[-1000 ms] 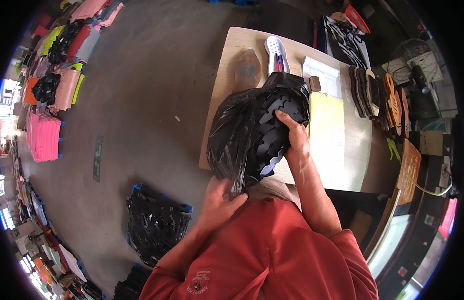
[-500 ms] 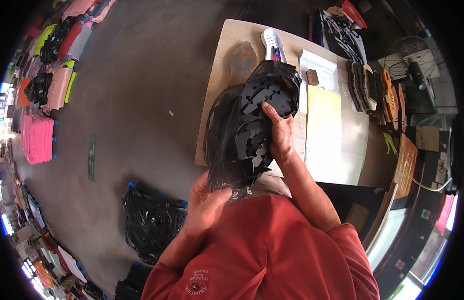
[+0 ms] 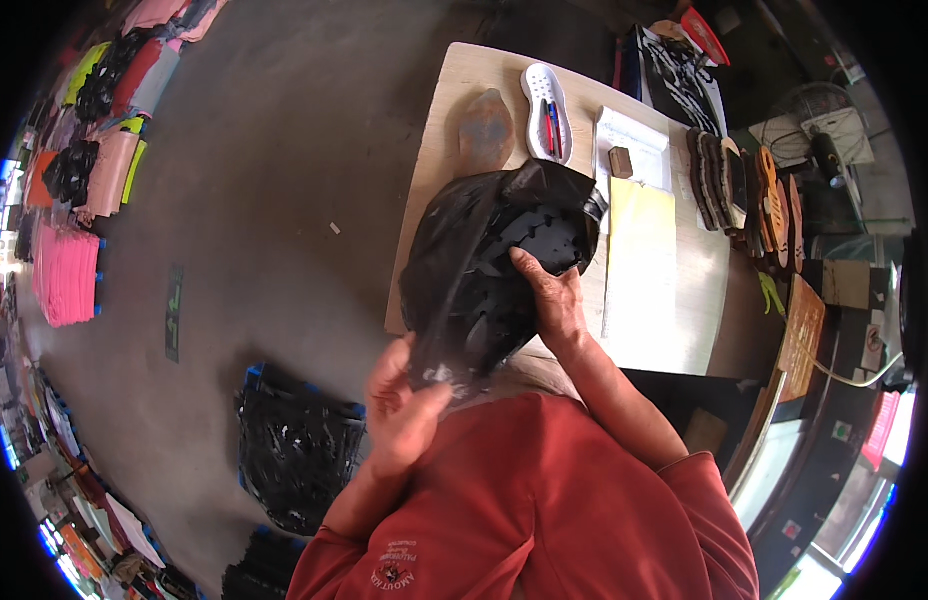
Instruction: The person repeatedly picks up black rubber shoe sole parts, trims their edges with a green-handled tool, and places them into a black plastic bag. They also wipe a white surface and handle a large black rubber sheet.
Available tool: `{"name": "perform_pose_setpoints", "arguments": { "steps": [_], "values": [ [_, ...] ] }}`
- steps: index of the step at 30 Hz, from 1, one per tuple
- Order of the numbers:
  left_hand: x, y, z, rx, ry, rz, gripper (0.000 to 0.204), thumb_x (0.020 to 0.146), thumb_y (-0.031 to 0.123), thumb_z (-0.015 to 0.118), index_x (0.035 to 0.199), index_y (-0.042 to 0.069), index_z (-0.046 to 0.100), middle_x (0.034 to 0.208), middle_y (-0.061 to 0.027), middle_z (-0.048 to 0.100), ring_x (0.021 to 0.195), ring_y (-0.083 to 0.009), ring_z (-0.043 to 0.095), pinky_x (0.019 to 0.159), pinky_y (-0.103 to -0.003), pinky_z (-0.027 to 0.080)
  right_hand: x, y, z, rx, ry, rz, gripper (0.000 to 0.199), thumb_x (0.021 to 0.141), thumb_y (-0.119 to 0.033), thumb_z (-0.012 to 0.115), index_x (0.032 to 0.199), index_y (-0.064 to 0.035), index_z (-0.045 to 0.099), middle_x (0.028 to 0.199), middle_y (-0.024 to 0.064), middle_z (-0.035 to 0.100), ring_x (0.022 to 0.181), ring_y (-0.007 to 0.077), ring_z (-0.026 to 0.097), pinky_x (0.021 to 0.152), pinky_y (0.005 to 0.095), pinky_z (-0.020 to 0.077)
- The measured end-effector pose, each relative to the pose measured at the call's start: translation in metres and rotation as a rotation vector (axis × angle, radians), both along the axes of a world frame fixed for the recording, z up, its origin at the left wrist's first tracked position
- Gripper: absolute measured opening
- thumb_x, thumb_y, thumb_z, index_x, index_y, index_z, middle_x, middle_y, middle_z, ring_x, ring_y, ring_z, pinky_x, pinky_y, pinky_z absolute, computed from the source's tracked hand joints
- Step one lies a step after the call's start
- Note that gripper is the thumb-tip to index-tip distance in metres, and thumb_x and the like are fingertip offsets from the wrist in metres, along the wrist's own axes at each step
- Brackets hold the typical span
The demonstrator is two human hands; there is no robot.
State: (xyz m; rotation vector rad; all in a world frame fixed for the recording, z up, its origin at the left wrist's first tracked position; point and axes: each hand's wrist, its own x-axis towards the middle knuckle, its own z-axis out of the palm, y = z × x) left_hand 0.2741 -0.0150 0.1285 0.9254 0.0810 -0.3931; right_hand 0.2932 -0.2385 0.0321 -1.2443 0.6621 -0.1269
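Observation:
A thin black plastic bag (image 3: 439, 250) holds a stack of black die-cut pieces (image 3: 544, 238) with notched edges, tilted over the table's near edge. My right hand (image 3: 557, 300) grips the right side of the bag and stack, its thumb pressed on top of the pieces and its other fingers mostly hidden behind them. At the bag's lower left end is my left hand (image 3: 399, 415), slightly smeared by motion, its thumb and fingers closed on the plastic. Part of the stack shows dimly through the film.
On the wooden table (image 3: 434, 130) are a white shoe-sole-shaped tray (image 3: 536, 95) with pens, a brown sole-shaped piece (image 3: 486, 130), a small block (image 3: 620, 162) and a yellowish sheet (image 3: 642, 230). Black bundles (image 3: 299, 450) lie on the floor at left. Sole-shaped pieces (image 3: 774, 200) stand at right.
The bag's plastic has come further over the stack, covering more of the pieces. The stack has dropped a little toward me, uncovering the tray's pens. My left hand has shifted slightly.

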Motion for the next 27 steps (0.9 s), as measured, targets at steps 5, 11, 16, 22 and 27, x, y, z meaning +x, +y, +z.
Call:
{"name": "perform_pose_setpoints", "arguments": {
  "steps": [5,11,16,22,27],
  "values": [
    [0.01,0.007,-0.004,-0.168,0.013,0.094,0.013,0.084,-0.002,0.055,0.095,0.005,0.054,0.101,-0.0079,0.064,0.095,-0.0177,0.062,0.092,-0.034,0.051,-0.031,-0.03,0.027,-0.425,0.104,0.439,0.048,0.093,-0.019,0.082,0.13,0.0035,0.064,0.11,0.0094,0.072,0.098,0.0216,0.068,0.088,0.0365,0.0573],
    [0.006,0.013,-0.007,-0.198,0.029,0.104,0.011,0.084,-0.001,0.054,0.092,0.007,0.052,0.098,-0.0089,0.067,0.094,-0.0196,0.064,0.092,-0.037,0.052,-0.039,-0.088,0.074,-0.753,0.423,0.399,0.04,0.094,-0.022,0.079,0.121,0.0047,0.067,0.11,0.0142,0.074,0.09,0.0185,0.071,0.079,0.0326,0.0585],
    [0.001,0.005,-0.004,-0.115,0.012,0.05,0.01,0.086,0.0,0.055,0.089,0.008,0.051,0.095,-0.0067,0.065,0.089,-0.0145,0.06,0.086,-0.032,0.05,0.022,-0.105,0.014,-1.071,-0.027,0.071,0.043,0.089,-0.023,0.081,0.122,-0.0008,0.067,0.107,0.0203,0.072,0.11,0.0314,0.069,0.092,0.0406,0.0559],
    [0.007,0.005,0.022,0.143,-0.203,0.021,0.015,0.09,0.002,0.054,0.081,0.009,0.044,0.087,-0.004,0.057,0.078,-0.0089,0.046,0.072,-0.027,0.039,0.077,-0.14,0.097,-0.061,-0.412,-0.326,0.026,0.105,-0.02,0.048,0.082,-0.011,0.057,0.069,0.0012,0.047,0.064,0.0186,0.048,0.062,0.0337,0.043],
    [0.025,0.004,0.051,-0.008,-0.222,0.099,0.025,0.092,0.005,0.055,0.076,0.012,0.037,0.082,-0.0028,0.054,0.074,-0.0084,0.044,0.07,-0.026,0.038,0.087,-0.111,0.194,0.0,-0.413,-0.258,0.027,0.106,-0.02,0.051,0.083,-0.0076,0.059,0.069,0.0027,0.053,0.055,0.0137,0.046,0.056,0.0293,0.0388]
  ]
}}
